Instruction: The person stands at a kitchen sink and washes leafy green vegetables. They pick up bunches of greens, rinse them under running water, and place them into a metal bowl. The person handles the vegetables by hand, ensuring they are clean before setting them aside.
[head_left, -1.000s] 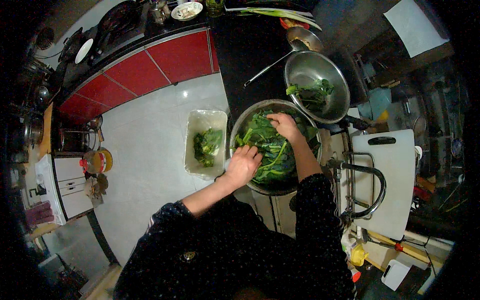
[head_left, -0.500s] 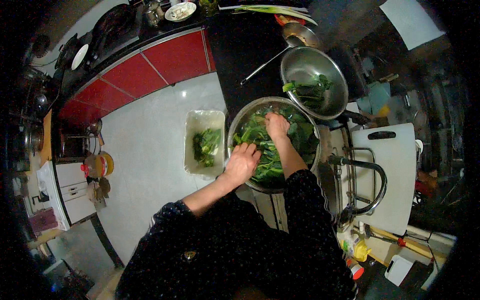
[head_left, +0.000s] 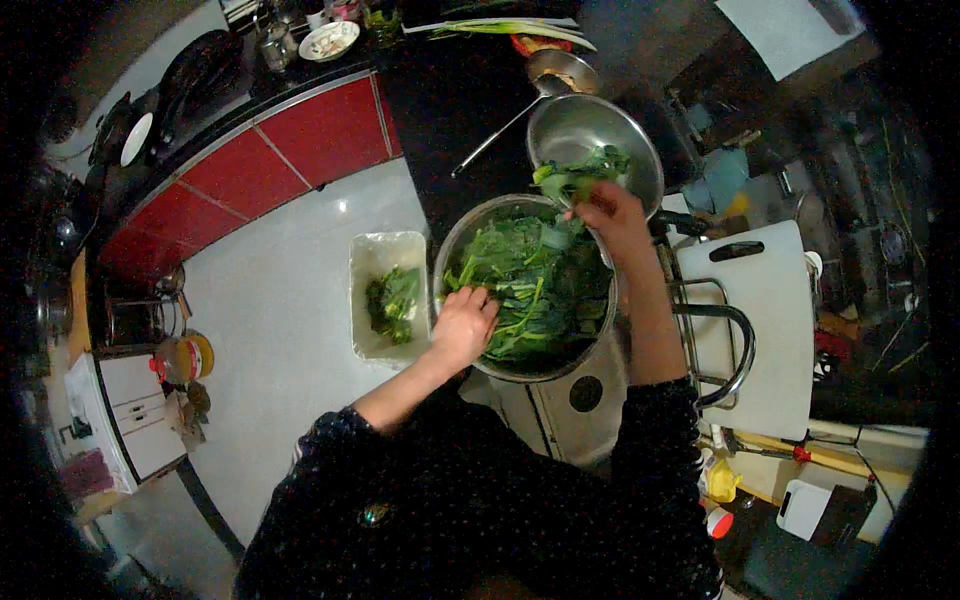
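Observation:
A large metal basin full of dark leafy greens stands in front of me. At its left side, my left hand is closed over some stems, its fingertips partly hidden among them. My right hand is at the near rim of a smaller steel bowl, just beyond the basin. Slightly blurred, its fingers are closed on a piece of leafy greens. More leaves lie inside that bowl.
A lined white bin with green scraps stands left of the basin. To the right are a curved faucet and a white cutting board. Beyond lie a ladle, a small metal bowl and spring onions.
My right hand has moved from the basin up and right to the steel bowl, carrying greens. My left hand stays at the basin's left side. The whole view has shifted slightly.

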